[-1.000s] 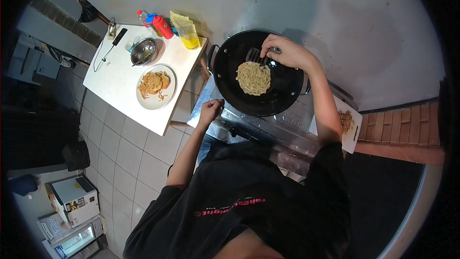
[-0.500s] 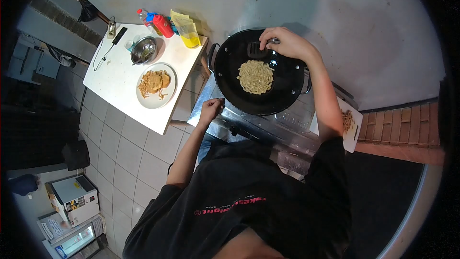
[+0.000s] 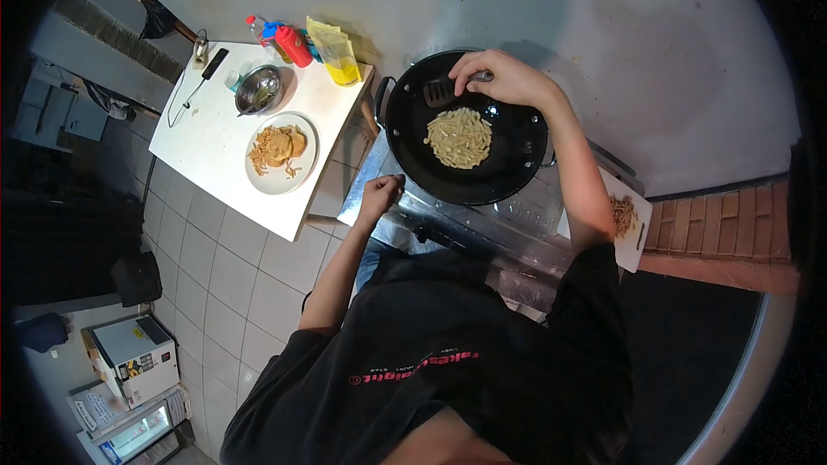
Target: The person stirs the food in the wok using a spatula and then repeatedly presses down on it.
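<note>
My right hand (image 3: 506, 77) is closed around the handle of a black slotted spatula (image 3: 439, 93). The spatula's head is low in a large black wok (image 3: 422, 168), on the wall side of a round heap of pale, short-cut food pieces (image 3: 460, 139). Part of the handle is covered by my fingers. Close to the wok's left rim, by the metal stove (image 3: 405, 220), my left hand (image 3: 381, 198) is closed with curled fingers. What it holds, if anything, is hidden.
On the left, a white table (image 3: 211, 151) carries a plate (image 3: 251, 174) of food, a metal bowl (image 3: 259, 90), a red squeeze bottle (image 3: 294, 47) and a yellow pouch (image 3: 343, 69). A white cutting board (image 3: 633, 250) with brown pieces lies right of the stove, partly behind my arm.
My right hand and the spatula have shifted slightly left along the wok's wall side. The food heap looks nearly the same, and my left hand has stayed in place.
</note>
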Demonstrator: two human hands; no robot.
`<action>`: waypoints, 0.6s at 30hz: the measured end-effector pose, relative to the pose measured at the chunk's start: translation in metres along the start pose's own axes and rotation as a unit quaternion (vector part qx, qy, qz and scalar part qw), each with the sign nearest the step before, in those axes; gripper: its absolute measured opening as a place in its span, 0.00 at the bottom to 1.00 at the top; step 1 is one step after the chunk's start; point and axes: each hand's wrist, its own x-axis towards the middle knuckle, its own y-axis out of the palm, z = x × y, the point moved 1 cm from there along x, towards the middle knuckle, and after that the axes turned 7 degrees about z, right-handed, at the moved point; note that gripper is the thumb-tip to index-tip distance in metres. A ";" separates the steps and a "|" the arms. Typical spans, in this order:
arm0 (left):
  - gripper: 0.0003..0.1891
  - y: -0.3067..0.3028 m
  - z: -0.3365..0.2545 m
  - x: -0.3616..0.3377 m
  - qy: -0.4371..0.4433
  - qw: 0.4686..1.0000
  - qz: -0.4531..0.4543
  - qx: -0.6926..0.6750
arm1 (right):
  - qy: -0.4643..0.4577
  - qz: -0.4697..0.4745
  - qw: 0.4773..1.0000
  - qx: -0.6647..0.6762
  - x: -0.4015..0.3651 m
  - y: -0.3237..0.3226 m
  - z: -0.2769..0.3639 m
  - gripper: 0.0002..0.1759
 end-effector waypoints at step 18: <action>0.19 -0.001 0.006 0.003 0.014 1.000 -0.006 -0.006 | -0.052 0.050 0.997 0.032 -0.004 0.011 0.010 0.10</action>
